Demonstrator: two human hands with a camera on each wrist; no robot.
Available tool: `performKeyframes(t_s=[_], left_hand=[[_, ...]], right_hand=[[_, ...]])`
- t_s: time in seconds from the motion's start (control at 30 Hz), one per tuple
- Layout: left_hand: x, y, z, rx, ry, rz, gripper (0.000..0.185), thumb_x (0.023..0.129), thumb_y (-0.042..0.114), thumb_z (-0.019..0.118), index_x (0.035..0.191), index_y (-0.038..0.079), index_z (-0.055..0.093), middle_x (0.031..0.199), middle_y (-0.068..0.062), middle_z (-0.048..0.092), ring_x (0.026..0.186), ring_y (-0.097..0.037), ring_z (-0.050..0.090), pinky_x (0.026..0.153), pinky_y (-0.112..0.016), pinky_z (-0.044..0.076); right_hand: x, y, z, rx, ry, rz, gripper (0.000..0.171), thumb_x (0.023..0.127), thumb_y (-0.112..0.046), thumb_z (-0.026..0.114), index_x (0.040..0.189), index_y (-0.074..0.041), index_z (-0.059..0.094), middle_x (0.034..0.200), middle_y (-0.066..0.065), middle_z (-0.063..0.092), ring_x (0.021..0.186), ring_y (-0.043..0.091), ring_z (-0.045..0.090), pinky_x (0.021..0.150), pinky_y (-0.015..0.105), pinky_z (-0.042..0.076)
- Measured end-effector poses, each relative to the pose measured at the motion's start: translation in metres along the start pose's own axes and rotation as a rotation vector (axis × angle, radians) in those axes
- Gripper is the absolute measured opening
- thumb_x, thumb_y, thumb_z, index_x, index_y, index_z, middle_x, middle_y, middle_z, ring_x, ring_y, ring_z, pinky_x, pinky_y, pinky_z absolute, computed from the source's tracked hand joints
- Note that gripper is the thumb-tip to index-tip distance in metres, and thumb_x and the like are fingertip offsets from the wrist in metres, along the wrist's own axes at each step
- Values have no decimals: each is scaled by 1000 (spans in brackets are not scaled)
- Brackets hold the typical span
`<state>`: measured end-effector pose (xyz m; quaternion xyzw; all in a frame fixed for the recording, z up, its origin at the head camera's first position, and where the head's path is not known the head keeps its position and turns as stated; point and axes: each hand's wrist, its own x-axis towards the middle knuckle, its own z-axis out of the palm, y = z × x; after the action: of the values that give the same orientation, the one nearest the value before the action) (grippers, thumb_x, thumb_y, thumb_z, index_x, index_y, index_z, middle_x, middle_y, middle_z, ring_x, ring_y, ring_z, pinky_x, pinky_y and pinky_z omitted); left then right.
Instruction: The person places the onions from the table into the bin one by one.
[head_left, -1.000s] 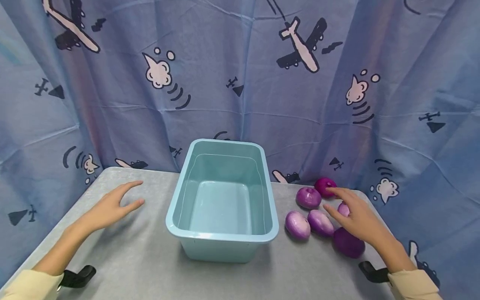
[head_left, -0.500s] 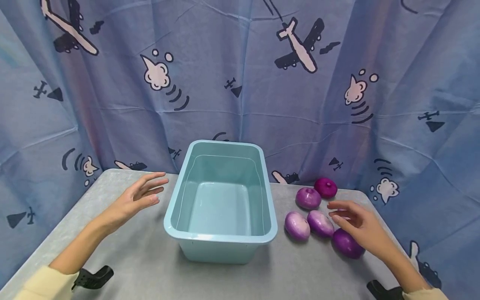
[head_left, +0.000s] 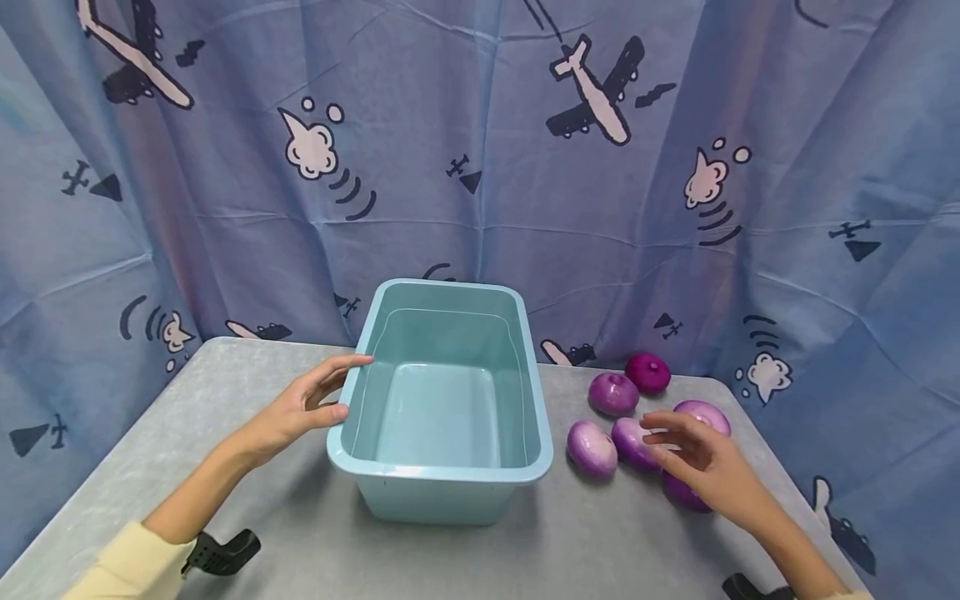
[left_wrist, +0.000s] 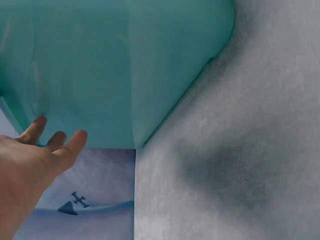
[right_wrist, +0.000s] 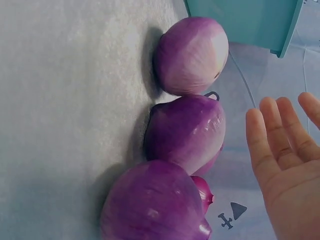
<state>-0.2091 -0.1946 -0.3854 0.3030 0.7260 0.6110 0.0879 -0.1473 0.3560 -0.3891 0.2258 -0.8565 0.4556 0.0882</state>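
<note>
A light teal plastic basin (head_left: 442, 417) stands upright on the grey table, with nothing in it. My left hand (head_left: 303, 408) is at its left rim, index fingertip reaching over the edge and thumb near the rim; the fingers are relaxed, and firm contact is hard to judge. Several purple onions (head_left: 592, 450) lie to the right of the basin. Over the nearer ones hovers my right hand (head_left: 708, 467), loosely bent and holding nothing, partly covering some onions. From the right wrist, a row of onions (right_wrist: 185, 132) shows beside the spread right hand (right_wrist: 295, 185).
The grey tabletop (head_left: 262, 533) extends around the basin, with rounded far corners. Behind it hangs a blue curtain (head_left: 420, 183) printed with aeroplanes. A black wrist strap (head_left: 225, 552) is worn on the left forearm, another (head_left: 753, 587) on the right.
My left hand has moved right, from above the table to the basin's left rim. The right hand has dropped slightly nearer, its fingers more bent, still among the onions. Basin and onions stay put.
</note>
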Motion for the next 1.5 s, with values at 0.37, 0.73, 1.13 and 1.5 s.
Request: performKeyframes(t_s=[0.37, 0.73, 1.13, 1.5], left_hand=[[1, 2, -3, 35, 0, 23, 57, 98, 10, 62, 152, 15, 45, 156, -5, 36, 145, -39, 26, 108, -62, 29], [0, 1, -5, 40, -15, 17, 57, 99, 10, 61, 153, 14, 44, 158, -6, 33, 144, -45, 25, 107, -63, 30], [1, 3, -5, 79, -23, 24, 56, 100, 9, 62, 153, 15, 44, 155, -4, 37, 145, -32, 28, 114, -49, 29], [0, 3, -4, 109, -18, 31, 56, 100, 10, 61, 153, 17, 44, 156, -4, 36, 144, -31, 30, 112, -59, 26]], right_hand=[[-12, 3, -16, -137, 39, 125, 37, 99, -7, 68, 134, -1, 57, 122, 9, 65, 106, 9, 65, 85, 16, 50], [-32, 10, -45, -201, 77, 133, 40, 99, -5, 67, 137, -1, 56, 125, -4, 64, 109, -1, 60, 83, 14, 50], [-59, 43, -56, -217, 114, 291, 50, 99, -14, 70, 141, 4, 50, 129, -14, 56, 108, -11, 52, 78, 14, 51], [-69, 61, -37, -212, 85, 371, 75, 91, -20, 81, 148, 5, 40, 143, 25, 43, 121, 11, 47, 81, 13, 48]])
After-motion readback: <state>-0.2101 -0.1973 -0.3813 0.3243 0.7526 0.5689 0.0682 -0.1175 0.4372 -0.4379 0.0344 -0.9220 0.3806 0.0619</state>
